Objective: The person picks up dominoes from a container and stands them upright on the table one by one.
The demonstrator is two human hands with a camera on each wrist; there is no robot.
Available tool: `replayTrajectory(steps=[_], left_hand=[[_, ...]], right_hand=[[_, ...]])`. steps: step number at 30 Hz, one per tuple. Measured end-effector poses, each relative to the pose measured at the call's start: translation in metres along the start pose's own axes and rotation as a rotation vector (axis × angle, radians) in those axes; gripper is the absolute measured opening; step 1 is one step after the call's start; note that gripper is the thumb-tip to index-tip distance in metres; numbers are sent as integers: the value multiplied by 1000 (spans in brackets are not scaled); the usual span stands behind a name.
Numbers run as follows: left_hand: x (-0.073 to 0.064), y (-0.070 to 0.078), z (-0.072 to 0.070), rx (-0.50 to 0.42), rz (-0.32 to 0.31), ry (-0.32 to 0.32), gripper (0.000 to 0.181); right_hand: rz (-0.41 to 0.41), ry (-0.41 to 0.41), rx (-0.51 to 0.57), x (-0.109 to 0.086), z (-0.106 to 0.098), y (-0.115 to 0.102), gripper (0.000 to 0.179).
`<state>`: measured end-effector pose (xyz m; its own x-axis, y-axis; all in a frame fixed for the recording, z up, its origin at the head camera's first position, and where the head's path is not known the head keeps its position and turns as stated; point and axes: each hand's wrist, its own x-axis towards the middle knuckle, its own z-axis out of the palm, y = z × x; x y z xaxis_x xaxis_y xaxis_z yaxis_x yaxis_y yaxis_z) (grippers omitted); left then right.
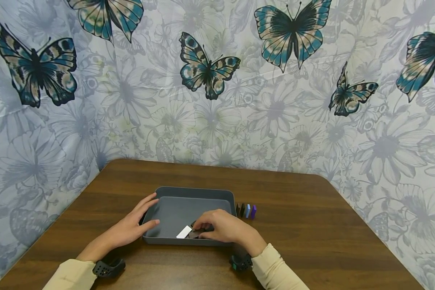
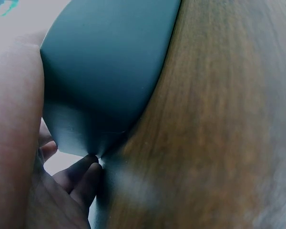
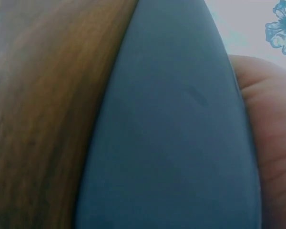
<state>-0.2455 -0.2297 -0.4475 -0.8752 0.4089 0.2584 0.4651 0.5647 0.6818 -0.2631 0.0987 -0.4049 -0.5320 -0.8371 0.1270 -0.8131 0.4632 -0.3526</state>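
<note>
A shallow grey tray (image 1: 181, 209) lies on the table. My left hand (image 1: 130, 225) rests at its left side, fingers extended over the rim and thumb over the inside. In the left wrist view, fingertips (image 2: 88, 179) lie close to the tray's grey wall (image 2: 109, 62). My right hand (image 1: 222, 226) reaches into the tray's near right part, its thumb and fingers pinching a small dark flat piece (image 1: 194, 234). Beside that piece is a white rectangular piece (image 1: 183, 232). In the right wrist view, the tray wall (image 3: 171, 124) hides the fingers, leaving only part of the hand (image 3: 271, 133).
Just right of the tray, several small thin pieces stand in a row, among them a black one (image 1: 242, 210), a light blue one (image 1: 248, 211) and a purple one (image 1: 253, 212). The brown wooden table (image 1: 311, 241) meets a butterfly-patterned cloth (image 1: 217, 133) behind.
</note>
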Motion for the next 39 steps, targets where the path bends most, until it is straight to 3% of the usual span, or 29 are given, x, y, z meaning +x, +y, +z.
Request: replayTrajectory(steps=[16,26,33,39], left_hand=[[0,-3,1,3,5,-1,71],[0,-4,1,1,5,-6,69],[0,-3,0,3,6,-5,68],[-1,-2,0,0,7,-5,68]], right_hand=[[19,-51,-51,-10,-9,6,28],[56,-17,-156,-10,-7,5,22],[40,2,-170,-9,-6,6,18],[42,30,-121,-10,-11,4,18]])
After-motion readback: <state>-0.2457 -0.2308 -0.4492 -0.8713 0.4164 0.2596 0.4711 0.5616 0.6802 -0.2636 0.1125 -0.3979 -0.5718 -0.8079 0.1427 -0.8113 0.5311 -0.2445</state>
